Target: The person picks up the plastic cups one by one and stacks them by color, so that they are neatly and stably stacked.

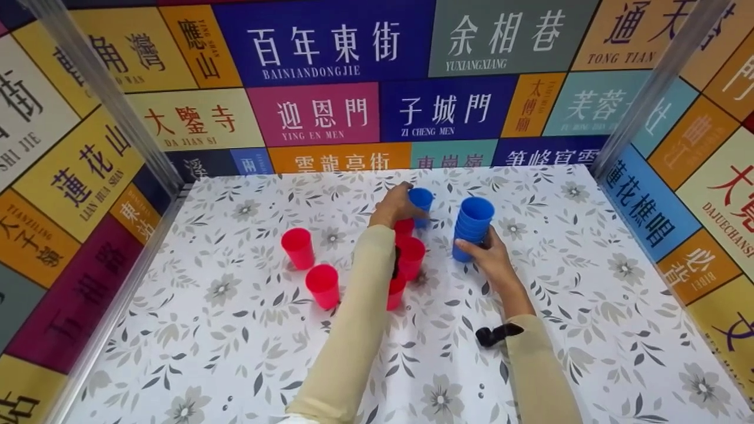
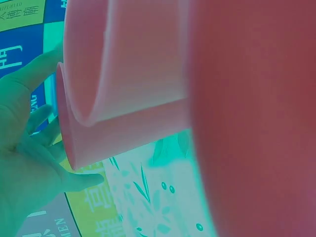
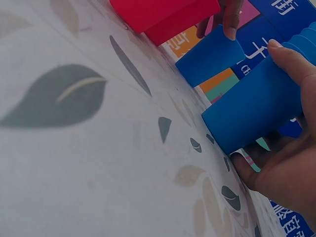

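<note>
In the head view a single blue cup (image 1: 420, 199) stands at the back, held round its upper part by the left hand (image 1: 391, 208). The right wrist view shows fingers of the left hand (image 3: 231, 19) at the rim of that blue cup (image 3: 210, 55). To its right, the right hand (image 1: 492, 257) grips a stack of nested blue cups (image 1: 473, 220) low down, thumb on the near side. This stack (image 3: 256, 103) touches the table at its base. Red cups (image 2: 133, 133) hide most of the single blue cup in the left wrist view, beside the left hand (image 2: 29, 143).
Two red cups (image 1: 297, 249) (image 1: 323, 287) stand left of the left forearm. Several more red cups (image 1: 413, 258) stand beside and partly behind that forearm. The table (image 1: 235, 341) has a leaf-patterned cover. Walls with printed signs (image 1: 324, 44) border its back and sides.
</note>
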`<state>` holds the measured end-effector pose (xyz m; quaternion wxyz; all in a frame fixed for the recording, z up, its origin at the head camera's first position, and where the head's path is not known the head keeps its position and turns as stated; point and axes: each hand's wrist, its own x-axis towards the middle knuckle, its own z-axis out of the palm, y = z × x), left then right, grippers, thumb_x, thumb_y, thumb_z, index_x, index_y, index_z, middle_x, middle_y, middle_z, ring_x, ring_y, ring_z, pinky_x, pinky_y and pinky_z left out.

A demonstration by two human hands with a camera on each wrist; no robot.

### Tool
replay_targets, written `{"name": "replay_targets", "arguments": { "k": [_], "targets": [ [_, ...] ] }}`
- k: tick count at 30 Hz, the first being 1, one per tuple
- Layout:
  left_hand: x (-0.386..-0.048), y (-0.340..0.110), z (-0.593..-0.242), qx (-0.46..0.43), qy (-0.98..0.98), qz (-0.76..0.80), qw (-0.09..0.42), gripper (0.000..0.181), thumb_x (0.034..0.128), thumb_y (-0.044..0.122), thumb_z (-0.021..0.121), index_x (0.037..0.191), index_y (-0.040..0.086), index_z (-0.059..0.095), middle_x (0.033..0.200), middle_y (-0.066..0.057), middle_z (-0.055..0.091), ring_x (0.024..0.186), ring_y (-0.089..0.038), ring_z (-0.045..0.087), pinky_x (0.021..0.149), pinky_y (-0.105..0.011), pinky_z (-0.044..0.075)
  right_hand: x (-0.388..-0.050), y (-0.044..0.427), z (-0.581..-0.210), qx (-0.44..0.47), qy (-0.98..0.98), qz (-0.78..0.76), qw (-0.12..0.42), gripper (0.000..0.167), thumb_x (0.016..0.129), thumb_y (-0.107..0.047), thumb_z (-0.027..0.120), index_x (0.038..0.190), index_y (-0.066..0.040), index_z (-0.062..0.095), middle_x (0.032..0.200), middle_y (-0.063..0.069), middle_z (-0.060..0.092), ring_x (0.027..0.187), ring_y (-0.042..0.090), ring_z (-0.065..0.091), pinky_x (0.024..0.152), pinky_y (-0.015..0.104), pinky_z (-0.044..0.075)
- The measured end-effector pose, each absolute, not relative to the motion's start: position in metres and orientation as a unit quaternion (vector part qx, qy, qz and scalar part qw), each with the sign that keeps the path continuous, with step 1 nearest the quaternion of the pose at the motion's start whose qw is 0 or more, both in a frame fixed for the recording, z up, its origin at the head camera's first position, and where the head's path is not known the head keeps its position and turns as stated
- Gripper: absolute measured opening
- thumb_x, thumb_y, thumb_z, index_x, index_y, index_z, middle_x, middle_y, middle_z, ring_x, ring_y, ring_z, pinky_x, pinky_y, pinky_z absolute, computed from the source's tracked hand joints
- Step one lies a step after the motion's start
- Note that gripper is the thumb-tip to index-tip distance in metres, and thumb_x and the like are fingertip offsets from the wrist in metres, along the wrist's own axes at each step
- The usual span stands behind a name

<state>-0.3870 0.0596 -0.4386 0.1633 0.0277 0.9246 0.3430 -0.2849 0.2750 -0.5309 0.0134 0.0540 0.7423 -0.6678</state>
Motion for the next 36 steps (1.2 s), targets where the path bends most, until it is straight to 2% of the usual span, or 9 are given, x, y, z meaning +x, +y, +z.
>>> {"name": "replay_targets", "arguments": {
  "k": [6,14,19,22,29,36],
  "targets": [
    [-0.389,0.062,-0.441,0.021,0.924,0.344,0.163,0.089,0.0792,0.035,0.085,0.152,0.016,0.039,0.151,-0.007,0.051,0.138,-0.026,0.047,0.123,-0.057,0.025,-0.284,0.275,-0.53,0.054,0.739,-0.672,0.009,0.089,0.09,-0.028,0.076,0.159,-0.014,0.022,0.161,0.017,0.033,0.15,0.033,0.032,0.126,0.049,0.022],
    [-0.393,0.06,-0.444,0.033,0.93,0.343,0.125,0.072,0.0826,0.032,0.082,0.142,0.01,0.049,0.141,-0.01,0.058,0.137,-0.026,0.05,0.121,-0.069,0.014,-0.286,0.275,-0.533,0.051,0.742,-0.668,0.004,0.09,0.088,-0.03,0.077,0.158,-0.013,0.023,0.161,0.018,0.033,0.15,0.034,0.032,0.126,0.05,0.022],
    [-0.395,0.059,-0.444,0.031,0.927,0.348,0.132,0.07,0.0847,0.032,0.08,0.142,0.011,0.046,0.141,-0.01,0.058,0.136,-0.026,0.05,0.122,-0.068,0.013,-0.286,0.275,-0.532,0.048,0.741,-0.669,0.009,0.09,0.088,-0.03,0.077,0.158,-0.013,0.023,0.161,0.018,0.034,0.15,0.033,0.032,0.126,0.049,0.023],
    [-0.397,0.061,-0.44,0.039,0.923,0.359,0.129,0.071,0.0851,0.033,0.079,0.143,0.011,0.044,0.141,-0.01,0.057,0.134,-0.026,0.051,0.122,-0.065,0.018,-0.287,0.277,-0.532,0.053,0.745,-0.664,0.007,0.091,0.088,-0.032,0.078,0.158,-0.013,0.024,0.161,0.017,0.034,0.15,0.033,0.032,0.126,0.049,0.022],
    [-0.395,0.064,-0.432,0.058,0.906,0.398,0.132,0.072,0.0853,0.032,0.079,0.144,0.014,0.042,0.143,-0.01,0.055,0.131,-0.026,0.054,0.115,-0.042,0.044,-0.287,0.278,-0.533,0.054,0.749,-0.661,0.014,0.092,0.088,-0.035,0.077,0.158,-0.014,0.023,0.162,0.016,0.033,0.151,0.032,0.03,0.127,0.048,0.02],
    [-0.392,0.061,-0.43,0.083,0.895,0.422,0.119,0.071,0.0857,0.029,0.079,0.143,0.012,0.041,0.142,-0.012,0.054,0.129,-0.027,0.056,0.111,-0.04,0.048,-0.287,0.277,-0.533,0.048,0.748,-0.662,0.008,0.088,0.088,-0.033,0.077,0.157,-0.014,0.026,0.159,0.018,0.037,0.148,0.033,0.034,0.126,0.049,0.023]
  ]
}}
